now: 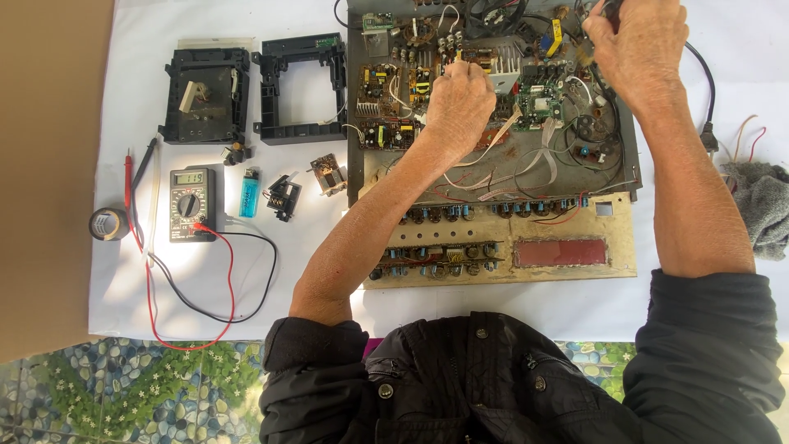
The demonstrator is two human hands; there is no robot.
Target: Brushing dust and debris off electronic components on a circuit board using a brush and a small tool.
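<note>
Both my hands work inside the opened amplifier chassis (pixel 493 177) on the white sheet (pixel 148 296): my left hand (pixel 460 103) is curled, fingertips pinching at the circuit boards (pixel 390 86), my right hand (pixel 637 49) grips a small dark tool. Leftward lie a multimeter (pixel 191 204), blue lighter (pixel 249 192) and tape roll (pixel 108 223).

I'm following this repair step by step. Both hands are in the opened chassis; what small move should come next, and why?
Probably steady the board with the left hand, since it rests on the circuit boards, while the right hand pinches something small at the far edge.
</note>
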